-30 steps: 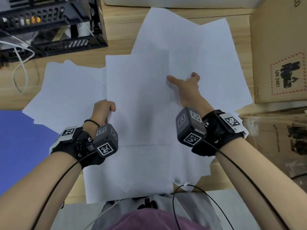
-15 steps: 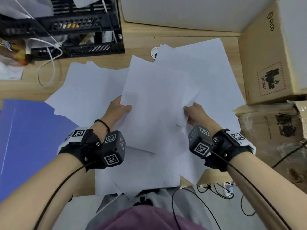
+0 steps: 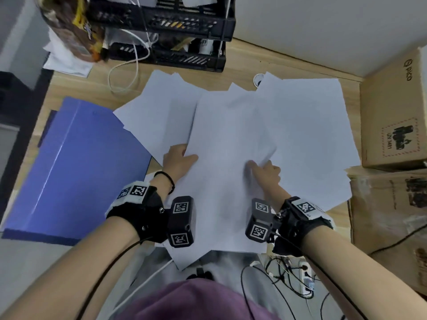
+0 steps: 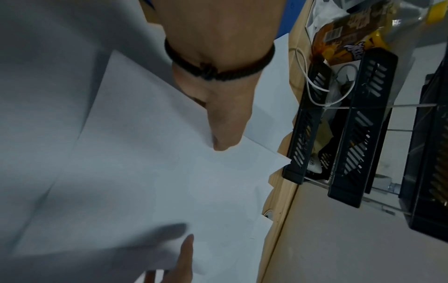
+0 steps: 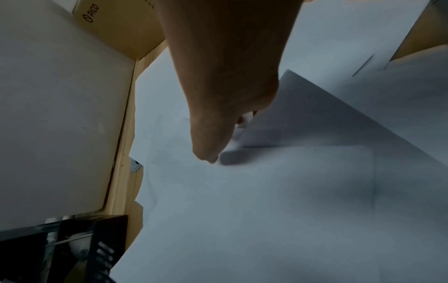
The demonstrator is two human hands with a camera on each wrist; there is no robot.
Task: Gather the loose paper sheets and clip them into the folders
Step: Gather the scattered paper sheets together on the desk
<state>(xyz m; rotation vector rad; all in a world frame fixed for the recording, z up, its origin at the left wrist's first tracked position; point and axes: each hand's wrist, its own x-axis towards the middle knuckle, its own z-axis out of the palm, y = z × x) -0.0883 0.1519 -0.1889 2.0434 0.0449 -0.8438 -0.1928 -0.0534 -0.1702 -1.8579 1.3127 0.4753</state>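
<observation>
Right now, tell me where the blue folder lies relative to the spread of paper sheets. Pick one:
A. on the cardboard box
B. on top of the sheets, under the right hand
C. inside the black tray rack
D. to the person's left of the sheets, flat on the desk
D: in the head view the blue folder lies flat on the desk, left of the paper sheets, its right edge tucked under them.

Folder (image 3: 76,167) lies left of the sheets (image 3: 231,139); boxes (image 3: 392,116) lie right.

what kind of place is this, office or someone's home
Most likely an office or workroom desk: a black plastic stacked document tray at the back of the wooden desk, a blue plastic folder beside loose white paper sheets, and brown cardboard shipping boxes.
</observation>
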